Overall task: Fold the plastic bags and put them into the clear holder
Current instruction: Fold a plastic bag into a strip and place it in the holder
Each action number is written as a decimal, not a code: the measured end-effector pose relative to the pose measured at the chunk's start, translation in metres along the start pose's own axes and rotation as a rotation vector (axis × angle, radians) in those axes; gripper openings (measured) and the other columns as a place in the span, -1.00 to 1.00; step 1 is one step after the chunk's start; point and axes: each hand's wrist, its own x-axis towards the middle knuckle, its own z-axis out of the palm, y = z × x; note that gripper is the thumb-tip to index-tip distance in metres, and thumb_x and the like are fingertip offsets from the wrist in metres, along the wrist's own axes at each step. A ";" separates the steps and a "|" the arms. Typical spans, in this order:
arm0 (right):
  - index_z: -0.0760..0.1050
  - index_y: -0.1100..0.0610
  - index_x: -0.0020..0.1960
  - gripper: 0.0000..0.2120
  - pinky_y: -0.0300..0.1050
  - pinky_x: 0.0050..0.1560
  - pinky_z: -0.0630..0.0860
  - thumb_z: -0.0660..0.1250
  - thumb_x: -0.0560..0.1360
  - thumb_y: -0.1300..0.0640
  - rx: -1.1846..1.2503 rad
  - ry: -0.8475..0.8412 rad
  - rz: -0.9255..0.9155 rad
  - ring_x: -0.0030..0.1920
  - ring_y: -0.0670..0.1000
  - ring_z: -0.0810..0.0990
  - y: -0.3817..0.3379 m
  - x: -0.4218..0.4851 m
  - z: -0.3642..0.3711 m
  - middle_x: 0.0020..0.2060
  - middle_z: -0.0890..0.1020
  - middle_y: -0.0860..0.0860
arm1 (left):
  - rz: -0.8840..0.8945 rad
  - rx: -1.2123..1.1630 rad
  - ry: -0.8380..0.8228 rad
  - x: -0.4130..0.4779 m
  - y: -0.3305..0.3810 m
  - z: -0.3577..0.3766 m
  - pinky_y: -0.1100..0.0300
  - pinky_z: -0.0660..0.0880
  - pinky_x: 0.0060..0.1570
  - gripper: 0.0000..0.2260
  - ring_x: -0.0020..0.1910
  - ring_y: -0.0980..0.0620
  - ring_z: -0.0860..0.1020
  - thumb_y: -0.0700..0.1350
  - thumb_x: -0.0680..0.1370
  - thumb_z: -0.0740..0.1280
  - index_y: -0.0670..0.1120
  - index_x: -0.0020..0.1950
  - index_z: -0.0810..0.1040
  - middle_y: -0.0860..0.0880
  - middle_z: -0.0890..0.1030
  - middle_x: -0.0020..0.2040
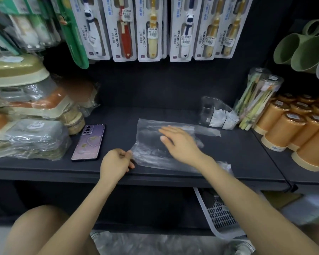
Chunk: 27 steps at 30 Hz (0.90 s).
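Head view; close, downward over shelf

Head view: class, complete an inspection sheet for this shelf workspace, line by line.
Surface: dark shelf, flat.
Job's things: plastic bag spread flat; clear holder behind it to the right, folded bags inside.
Clutter: phone left of the bag.
Grips: left hand pinches the bag's near corner; right hand lies flat on it.
Cables: nothing seen.
Surroundings: toothbrush packs hanging above, orange cups right, wrapped boxes left.
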 end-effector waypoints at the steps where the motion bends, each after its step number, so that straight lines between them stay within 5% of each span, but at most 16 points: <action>1: 0.26 0.09 0.50 -0.58 -0.12 0.49 -0.03 0.04 0.67 0.02 -0.023 -0.061 -0.008 0.52 0.00 0.14 -0.007 0.015 0.012 0.49 0.27 0.01 | 0.024 0.075 0.016 -0.001 -0.001 -0.001 0.16 0.42 -0.28 -0.73 -0.39 0.03 0.54 -0.06 0.60 0.27 -0.12 -0.28 0.54 0.03 0.61 -0.45; 9: 0.04 0.02 0.57 -0.53 0.14 0.51 -0.22 -0.11 0.68 -0.02 -0.212 -0.338 0.054 0.56 0.04 -0.10 -0.012 0.078 0.072 0.57 0.00 0.05 | 0.159 0.417 0.103 -0.011 -0.008 -0.002 0.13 0.26 -0.39 -0.68 -0.37 -0.01 0.45 0.02 0.60 0.25 -0.10 -0.30 0.43 0.03 0.46 -0.44; 16: 0.01 -0.05 0.56 -0.53 0.15 0.51 -0.25 -0.11 0.67 -0.06 -0.189 -0.315 -0.019 0.56 0.02 -0.13 -0.012 0.077 0.077 0.57 -0.02 0.01 | 0.179 0.553 0.027 -0.014 -0.014 -0.013 0.15 0.31 -0.30 -0.65 -0.29 0.00 0.49 0.12 0.60 0.22 -0.05 -0.30 0.40 0.06 0.46 -0.39; 20: 0.03 -0.07 0.56 -0.54 0.07 0.51 -0.27 -0.10 0.67 -0.05 -0.150 -0.135 -0.053 0.56 0.00 -0.11 -0.010 0.053 0.052 0.56 0.04 0.00 | 0.102 0.424 -0.024 -0.008 -0.009 -0.030 0.11 0.37 -0.20 -0.66 -0.18 -0.05 0.52 0.21 0.55 0.23 -0.06 -0.19 0.43 0.00 0.54 -0.23; 24: 0.00 -0.05 0.56 -0.50 0.07 0.49 -0.33 -0.20 0.64 -0.11 -0.219 -0.080 -0.029 0.56 0.03 -0.12 -0.006 0.014 0.039 0.56 0.04 0.03 | 0.608 0.526 0.298 0.004 -0.006 -0.025 -0.02 0.47 -0.13 -0.76 -0.16 -0.23 0.55 -0.03 0.57 0.19 -0.17 -0.10 0.56 -0.15 0.59 -0.10; 27: -0.01 -0.03 0.57 -0.32 0.08 0.44 -0.41 -0.40 0.50 -0.18 -0.278 -0.135 -0.042 0.56 0.05 -0.12 -0.007 -0.004 0.049 0.56 0.03 0.05 | 0.849 0.724 0.088 0.018 -0.009 -0.005 -0.08 0.44 0.22 -0.61 0.15 -0.22 0.59 -0.07 0.56 0.08 -0.21 0.13 0.63 -0.17 0.63 0.16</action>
